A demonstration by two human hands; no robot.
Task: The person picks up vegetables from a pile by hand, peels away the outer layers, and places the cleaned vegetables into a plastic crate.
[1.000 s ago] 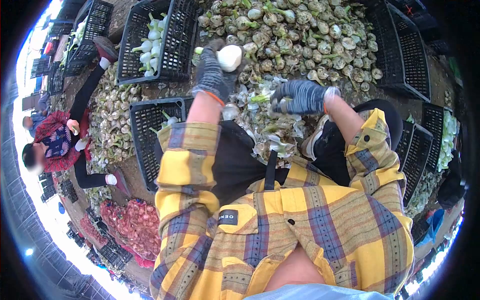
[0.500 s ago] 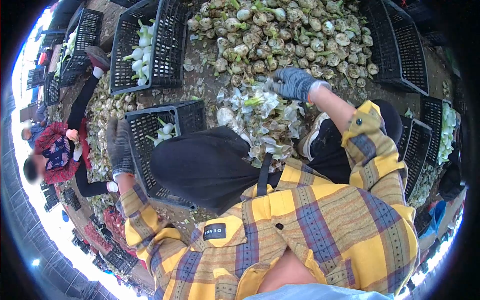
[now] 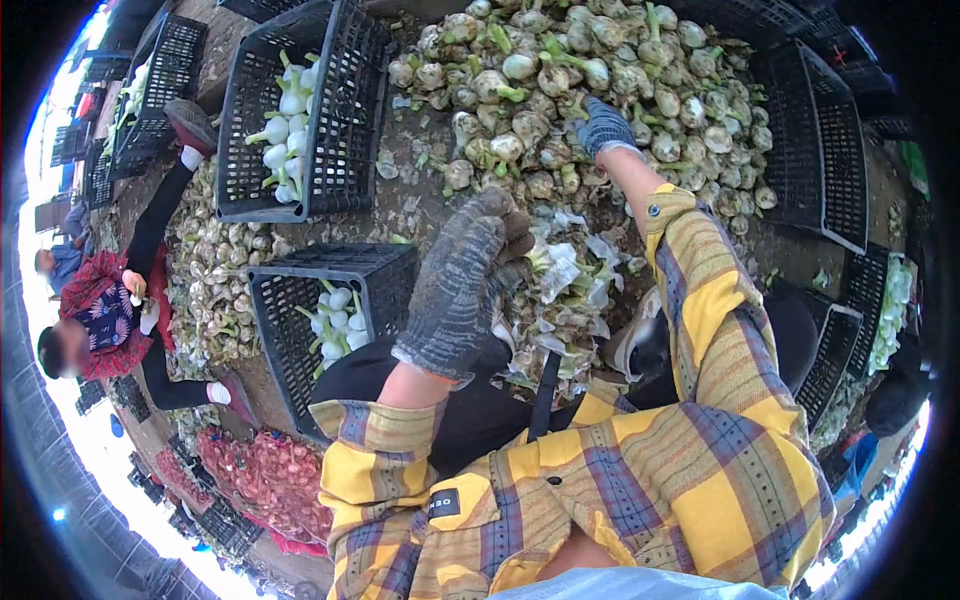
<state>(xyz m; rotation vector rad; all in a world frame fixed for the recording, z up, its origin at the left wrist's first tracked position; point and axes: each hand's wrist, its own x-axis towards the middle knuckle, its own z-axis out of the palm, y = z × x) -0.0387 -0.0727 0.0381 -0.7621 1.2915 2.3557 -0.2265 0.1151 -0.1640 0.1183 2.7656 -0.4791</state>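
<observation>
My left hand (image 3: 458,285), in a dark grey knit glove, is raised over my lap with its fingers curled; what they hold, if anything, is hidden. Farther forward, my right hand (image 3: 604,128), in a lighter striped glove, reaches into the heap of unpeeled onion bulbs (image 3: 540,128) and touches its near part, its fingertips hidden among the bulbs. Peeled skins (image 3: 565,290) lie in a loose pile between my legs. To the left of my left hand, a black crate (image 3: 262,330) holds white peeled bulbs (image 3: 338,320).
A larger black crate (image 3: 345,110) with white bulbs stands at the upper left, an empty-looking crate (image 3: 835,150) at the upper right. A seated person (image 3: 110,310) is at the far left near more bulbs. Red net sacks (image 3: 265,480) lie at the lower left.
My left hand has moved right from beside the near crate to over my lap. My right hand has gone forward from the skins to the heap. More white bulbs show in the near crate.
</observation>
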